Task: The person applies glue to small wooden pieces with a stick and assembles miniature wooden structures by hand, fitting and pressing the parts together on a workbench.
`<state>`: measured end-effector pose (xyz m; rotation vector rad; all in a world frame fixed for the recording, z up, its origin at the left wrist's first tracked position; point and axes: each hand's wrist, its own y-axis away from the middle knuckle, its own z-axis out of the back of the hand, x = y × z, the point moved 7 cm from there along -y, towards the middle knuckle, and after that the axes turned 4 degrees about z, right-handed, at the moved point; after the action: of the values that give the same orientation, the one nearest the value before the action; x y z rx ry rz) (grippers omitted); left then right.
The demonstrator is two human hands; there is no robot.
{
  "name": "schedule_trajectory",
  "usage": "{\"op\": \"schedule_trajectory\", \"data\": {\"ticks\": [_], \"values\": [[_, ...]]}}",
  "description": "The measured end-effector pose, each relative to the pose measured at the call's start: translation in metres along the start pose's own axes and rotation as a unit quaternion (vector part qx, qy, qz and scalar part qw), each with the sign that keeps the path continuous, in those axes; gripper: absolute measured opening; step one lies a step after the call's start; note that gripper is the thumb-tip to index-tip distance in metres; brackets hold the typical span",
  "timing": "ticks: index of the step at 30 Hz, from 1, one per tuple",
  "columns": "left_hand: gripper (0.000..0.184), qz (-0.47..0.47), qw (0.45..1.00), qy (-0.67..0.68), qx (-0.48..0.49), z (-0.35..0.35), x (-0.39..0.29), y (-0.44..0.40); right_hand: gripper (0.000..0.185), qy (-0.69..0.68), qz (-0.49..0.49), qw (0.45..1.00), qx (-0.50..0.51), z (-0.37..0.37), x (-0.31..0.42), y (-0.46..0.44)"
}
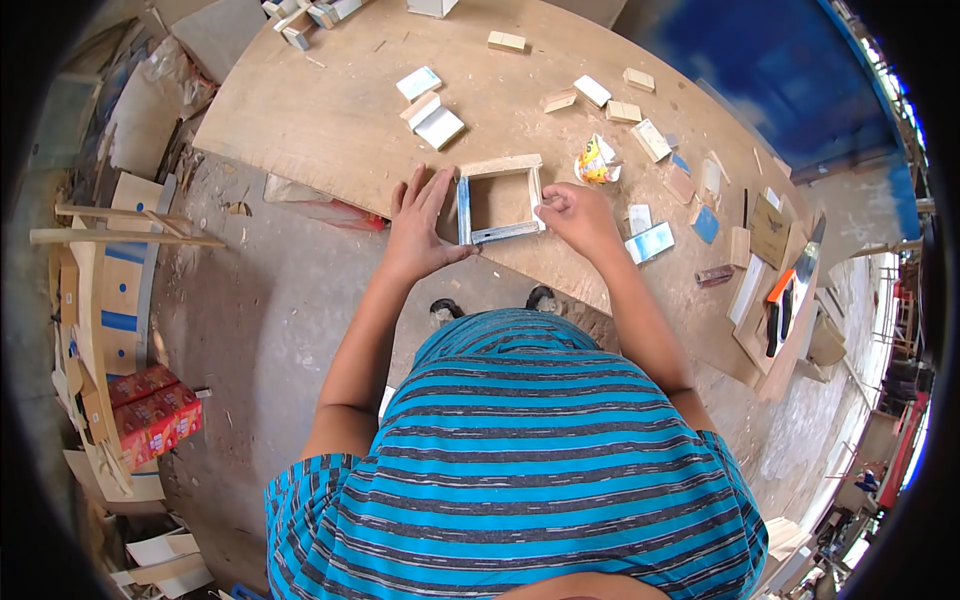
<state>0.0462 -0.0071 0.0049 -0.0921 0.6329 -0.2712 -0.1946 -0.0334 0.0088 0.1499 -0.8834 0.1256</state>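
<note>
A small rectangular wooden frame (500, 163) lies near the front edge of the table, with blue paint on its left and near sides. At its left side my left hand (425, 228) is open, fingers stretched out and thumb by the near left corner. My right hand (582, 218) is closed, fingers curled and fingertips pinching at the frame's right side. Whether a small piece is also between those fingertips is hidden. Beyond the frame are white-faced wood blocks (440, 128), and a crumpled yellow wrapper (596, 160) lies to the right.
The wooden table (310, 110) carries several offcuts, including a blue-and-white block (650, 243) near my right forearm. A handsaw (797, 280) with an orange and black handle lies at the right edge. Red boxes (157, 415) stand on the floor at left.
</note>
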Motion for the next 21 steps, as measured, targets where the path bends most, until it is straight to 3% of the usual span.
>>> {"op": "schedule_trajectory", "data": {"ticks": [21], "values": [[0.124, -0.003, 1.0, 0.0, -0.015, 0.0011, -0.0002, 0.0018, 0.04, 0.018, -0.011, 1.0, 0.003, 0.0085, -0.0011, 0.0005]]}}
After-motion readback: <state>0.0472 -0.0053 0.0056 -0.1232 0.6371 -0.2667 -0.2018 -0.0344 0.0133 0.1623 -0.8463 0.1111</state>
